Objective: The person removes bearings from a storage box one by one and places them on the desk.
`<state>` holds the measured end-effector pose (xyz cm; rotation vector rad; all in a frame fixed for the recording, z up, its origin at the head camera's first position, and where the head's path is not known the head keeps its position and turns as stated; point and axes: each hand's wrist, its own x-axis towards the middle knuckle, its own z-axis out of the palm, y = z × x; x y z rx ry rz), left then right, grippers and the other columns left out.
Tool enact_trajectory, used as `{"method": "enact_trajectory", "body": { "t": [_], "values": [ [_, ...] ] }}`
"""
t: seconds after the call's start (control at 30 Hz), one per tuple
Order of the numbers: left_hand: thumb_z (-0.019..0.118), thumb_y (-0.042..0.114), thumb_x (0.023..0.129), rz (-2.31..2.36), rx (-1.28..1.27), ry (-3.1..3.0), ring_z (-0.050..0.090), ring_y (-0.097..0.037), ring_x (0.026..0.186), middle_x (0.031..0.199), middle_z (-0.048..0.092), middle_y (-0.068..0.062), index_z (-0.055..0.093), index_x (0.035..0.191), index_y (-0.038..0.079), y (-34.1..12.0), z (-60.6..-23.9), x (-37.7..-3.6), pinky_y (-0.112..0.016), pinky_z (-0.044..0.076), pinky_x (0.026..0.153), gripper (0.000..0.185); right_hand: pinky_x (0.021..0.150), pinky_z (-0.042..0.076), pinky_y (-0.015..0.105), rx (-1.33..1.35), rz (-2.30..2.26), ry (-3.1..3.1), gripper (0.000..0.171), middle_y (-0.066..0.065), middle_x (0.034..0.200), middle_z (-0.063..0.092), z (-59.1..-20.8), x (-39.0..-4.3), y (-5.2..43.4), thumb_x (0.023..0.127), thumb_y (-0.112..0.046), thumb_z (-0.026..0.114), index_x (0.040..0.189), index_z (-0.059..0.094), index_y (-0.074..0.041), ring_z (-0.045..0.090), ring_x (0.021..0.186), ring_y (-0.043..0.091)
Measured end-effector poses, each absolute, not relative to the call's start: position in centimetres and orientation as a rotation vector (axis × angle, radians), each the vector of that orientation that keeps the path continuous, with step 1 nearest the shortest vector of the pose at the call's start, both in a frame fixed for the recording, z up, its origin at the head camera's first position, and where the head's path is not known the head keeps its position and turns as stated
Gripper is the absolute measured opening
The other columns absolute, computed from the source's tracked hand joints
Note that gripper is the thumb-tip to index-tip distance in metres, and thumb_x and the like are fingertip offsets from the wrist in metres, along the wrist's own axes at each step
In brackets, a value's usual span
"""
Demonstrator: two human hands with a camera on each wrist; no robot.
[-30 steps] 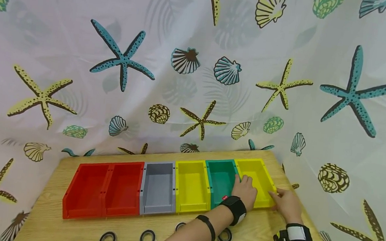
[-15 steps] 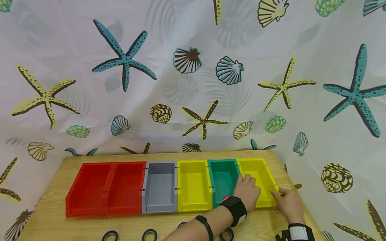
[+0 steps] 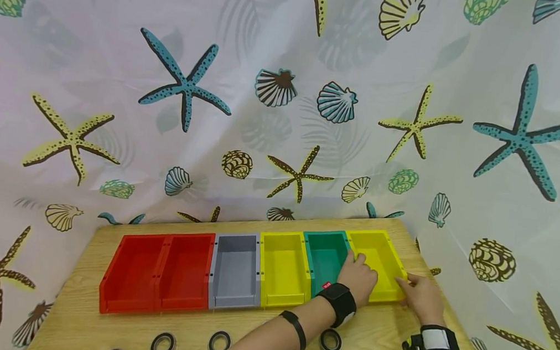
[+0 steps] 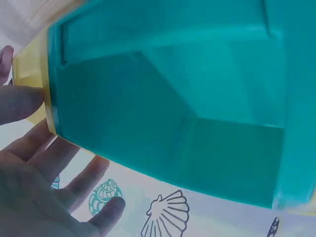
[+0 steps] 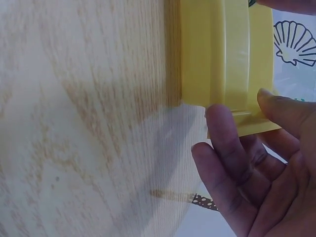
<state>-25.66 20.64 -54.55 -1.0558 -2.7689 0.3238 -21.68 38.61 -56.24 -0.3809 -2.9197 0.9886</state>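
Both hands work the end bin of the row. Left hand (image 3: 358, 276) lies flat, fingers straight and relaxed, over the wall shared by the green bin (image 3: 325, 257) and the far yellow bin (image 3: 377, 261); it presses there and grips nothing. Right hand (image 3: 419, 298) sits at that yellow bin's outer near corner, fingers extended against the wall; the right wrist view shows fingertips (image 5: 222, 128) touching the front lip, not wrapped round it. The bin stands flat between the two hands, at the end of the row, near the table (image 3: 385, 345) edge.

Risks, as judged:
- Neither hand has a true hold. A hard sideways push could skid the bin on the smooth wood, or tilt it on its base.
- The bins look linked side by side; force at this end may drag or skew the green bin and the next yellow bin (image 3: 284, 267) out of line.
- The table edge lies just beyond the right hand; an outward slip could take the bin off.
- The left forearm crosses over a black ring (image 3: 330, 340); a sweep back could knock it.

Materials:
- Bins: rigid moulded plastic, matte, open-topped rectangular boxes with a lowered front lip. Red bins (image 3: 156, 270) and a grey bin (image 3: 235, 271) stand further from the hands.
- Table: pale wood-grain laminate, slick.
- Rings: flat, round, black with lighter inner band.
- Backdrop: thin cloth printed with starfish and shells.
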Motion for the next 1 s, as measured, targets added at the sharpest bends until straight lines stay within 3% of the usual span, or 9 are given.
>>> {"method": "enact_trajectory", "body": {
  "t": [0.2, 0.47, 0.73, 0.87, 1.0],
  "values": [
    [0.051, 0.045, 0.096, 0.499, -1.101, -2.812, 0.031, -0.020, 0.137, 0.116, 0.063, 0.019, 0.064, 0.115, 0.043, 20.9, -55.8, -25.7, -0.052, 0.012, 0.113, 0.023, 0.051, 0.046, 0.032, -0.369, 0.986, -2.922, 0.061, 0.026, 0.094, 0.068, -56.3, -21.5, 38.2, 0.096, -0.037, 0.057, 0.132, 0.049, 0.011, 0.066, 0.056, 0.023],
    [0.054, 0.049, 0.093, 0.531, -1.080, -2.841, 0.029, -0.021, 0.138, 0.131, 0.056, 0.017, 0.060, 0.125, 0.041, 20.7, -55.7, -25.1, -0.049, 0.017, 0.112, 0.033, 0.051, 0.045, 0.032, -0.375, 0.991, -2.933, 0.060, 0.026, 0.093, 0.068, -55.9, -21.6, 37.7, 0.097, -0.035, 0.055, 0.132, 0.046, 0.013, 0.066, 0.056, 0.023],
    [0.057, 0.047, 0.091, 0.475, -1.102, -2.846, 0.029, -0.021, 0.138, 0.130, 0.056, 0.015, 0.061, 0.124, 0.040, 20.4, -55.1, -25.3, -0.049, 0.018, 0.112, 0.034, 0.051, 0.045, 0.032, -0.405, 0.991, -2.926, 0.062, 0.031, 0.105, 0.064, -56.1, -21.8, 37.9, 0.097, -0.037, 0.055, 0.134, 0.046, 0.012, 0.067, 0.057, 0.023],
    [0.058, 0.045, 0.091, 0.380, -1.109, -2.822, 0.031, -0.022, 0.137, 0.126, 0.059, 0.013, 0.063, 0.121, 0.038, 20.1, -55.0, -25.4, -0.049, 0.019, 0.112, 0.030, 0.050, 0.043, 0.032, -0.410, 0.971, -2.919, 0.063, 0.025, 0.095, 0.067, -56.6, -21.9, 38.2, 0.097, -0.039, 0.055, 0.134, 0.046, 0.011, 0.066, 0.056, 0.022],
    [0.061, 0.043, 0.090, 0.226, -1.107, -2.774, 0.039, -0.021, 0.129, 0.116, 0.062, 0.011, 0.068, 0.107, 0.039, 19.2, -54.1, -25.4, -0.049, 0.024, 0.110, 0.019, 0.048, 0.041, 0.033, -0.407, 0.955, -2.909, 0.063, 0.019, 0.085, 0.069, -57.0, -21.9, 38.5, 0.096, -0.038, 0.055, 0.134, 0.046, 0.011, 0.065, 0.055, 0.022]
  ]
}}
